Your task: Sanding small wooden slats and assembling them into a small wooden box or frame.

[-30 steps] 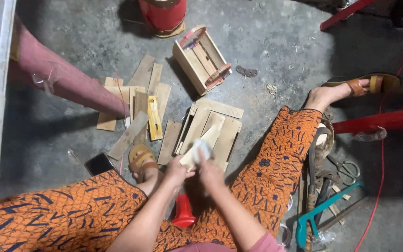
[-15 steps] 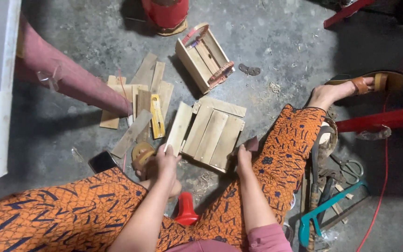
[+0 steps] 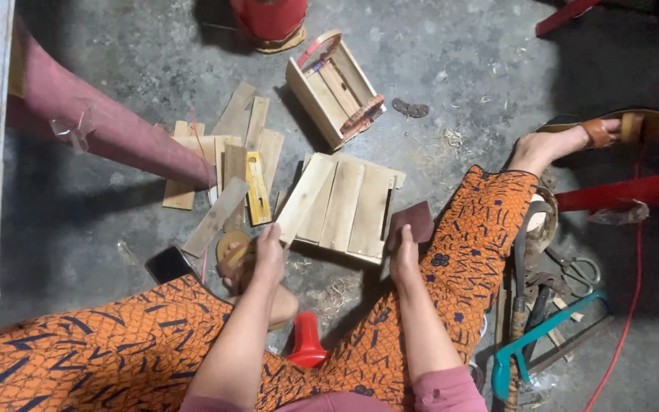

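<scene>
Your head camera gives a fairly sharp picture under soft, even light from above. The grey concrete floor reads mid-bright in the middle and falls off into dimness along the top and at the right edge. The pale slatted wooden panel throws a short, soft-edged shadow toward you. You get no harsh glare anywhere. Straight lines bow slightly near the frame's edges, as with a wide lens.

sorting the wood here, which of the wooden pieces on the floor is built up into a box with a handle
The wooden box at the top, beside the red container. It has raised sides and a curved handle; the panel and loose slats lie flat.
</scene>
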